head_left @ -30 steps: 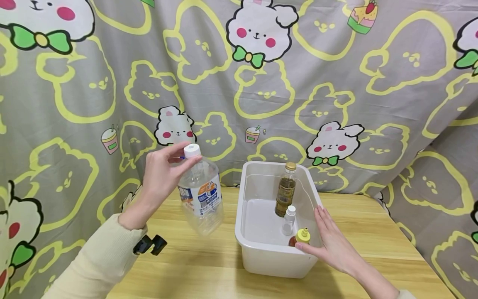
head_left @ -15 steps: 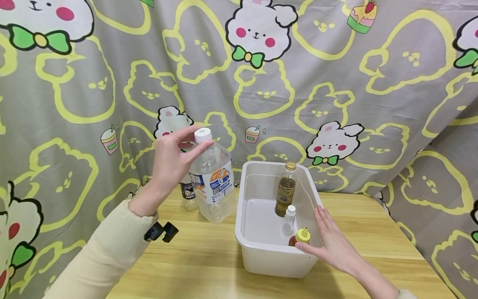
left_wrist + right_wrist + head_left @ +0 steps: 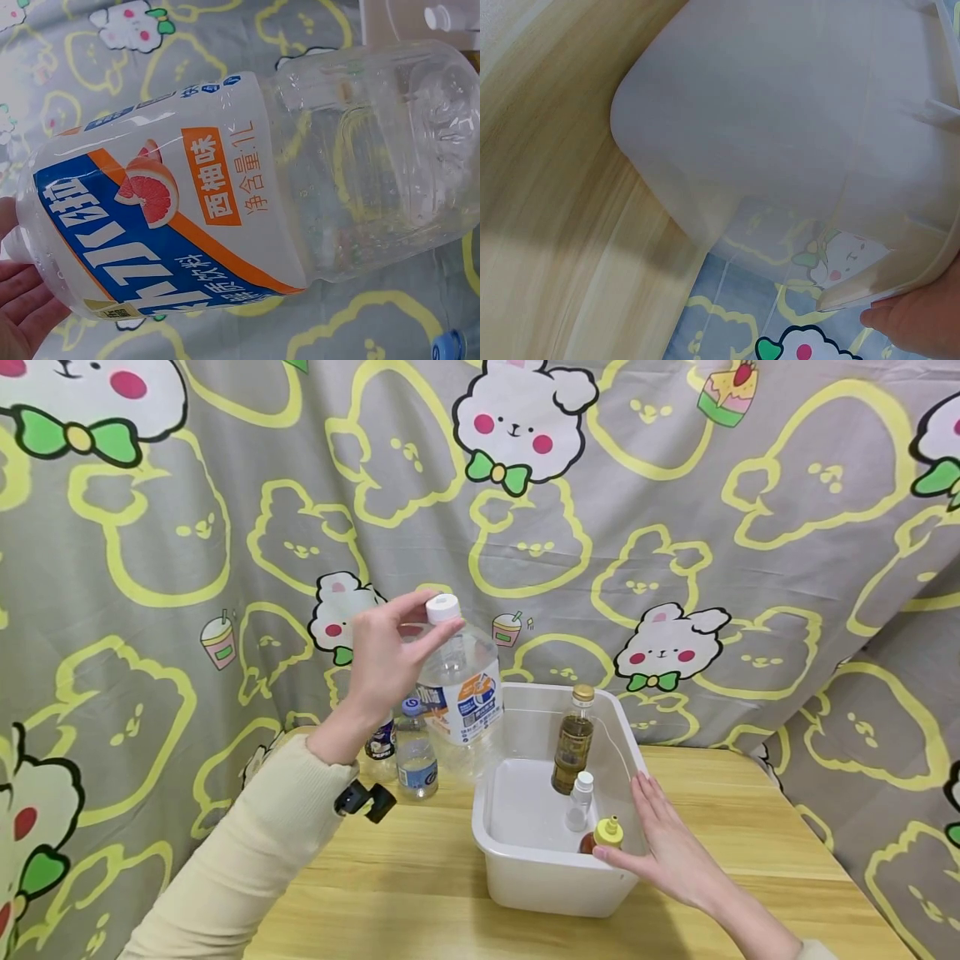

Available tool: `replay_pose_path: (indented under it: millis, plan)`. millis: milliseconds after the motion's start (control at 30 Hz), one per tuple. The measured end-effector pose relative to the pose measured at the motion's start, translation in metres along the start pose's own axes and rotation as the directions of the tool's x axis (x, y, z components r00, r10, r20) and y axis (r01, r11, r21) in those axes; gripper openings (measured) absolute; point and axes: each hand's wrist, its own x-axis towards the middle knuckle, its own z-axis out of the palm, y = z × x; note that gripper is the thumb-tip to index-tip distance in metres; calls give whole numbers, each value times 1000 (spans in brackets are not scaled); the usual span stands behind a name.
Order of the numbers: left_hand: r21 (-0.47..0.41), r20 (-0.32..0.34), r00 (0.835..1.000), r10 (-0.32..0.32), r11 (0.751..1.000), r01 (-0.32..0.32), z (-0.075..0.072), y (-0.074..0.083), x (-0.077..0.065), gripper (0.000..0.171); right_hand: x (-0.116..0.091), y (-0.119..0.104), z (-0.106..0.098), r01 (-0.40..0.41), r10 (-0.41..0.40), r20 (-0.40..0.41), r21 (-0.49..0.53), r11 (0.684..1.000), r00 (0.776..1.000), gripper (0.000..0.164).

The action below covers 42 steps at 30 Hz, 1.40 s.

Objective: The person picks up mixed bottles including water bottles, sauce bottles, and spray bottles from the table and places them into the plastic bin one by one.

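Observation:
My left hand [image 3: 386, 656] grips a large clear plastic drink bottle [image 3: 465, 702] by its neck, just under the white cap. The bottle hangs slightly tilted in the air, its base at the bin's left rim. In the left wrist view its label [image 3: 150, 217] shows a grapefruit slice. My right hand [image 3: 675, 852] rests on the right rim of a white plastic bin [image 3: 555, 885], fingers straight, thumb over the front corner. Inside stand an amber glass bottle [image 3: 573, 747], a small white-capped clear bottle [image 3: 581, 806] and a yellow-nozzled squeeze bottle [image 3: 609, 832].
Left of the bin, a dark-labelled bottle [image 3: 382, 743] and a blue-capped clear bottle [image 3: 417, 768] stand on the wooden table [image 3: 390, 877], partly behind my left arm. A patterned curtain [image 3: 525, 560] hangs behind the table. The bin's outer wall [image 3: 780, 112] fills the right wrist view.
My left hand has carried the large bottle up and to the right, to the bin's left edge. The two bottles behind it have come into view. My right hand has stayed put.

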Motion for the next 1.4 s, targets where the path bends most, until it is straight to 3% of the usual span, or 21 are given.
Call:
replay_pose_path:
  millis: [167,600,900,1200,1400]
  plan:
    - [-18,-15,1000,18,1000,-18,14,-1,3,31,0,1,0,-8,8,4,4,1000,1000,100]
    - [-53,-34,999,-15,998,13,48,-7,5,31,-2,1,1,-5,5,-1,-1,1000,1000,99]
    - [-82,-24,998,-61,995,59,71,-20,3,32,-1,0,0,2,-2,-7,-8,1000,1000,98]
    - [-53,1,991,-132,990,131,96,-33,-2,33,-1,1,1,-11,12,6,-2,1000,1000,99]
    - [-29,12,990,-144,989,144,112,-41,-5,32,0,0,1,-8,8,-2,-6,1000,1000,100]
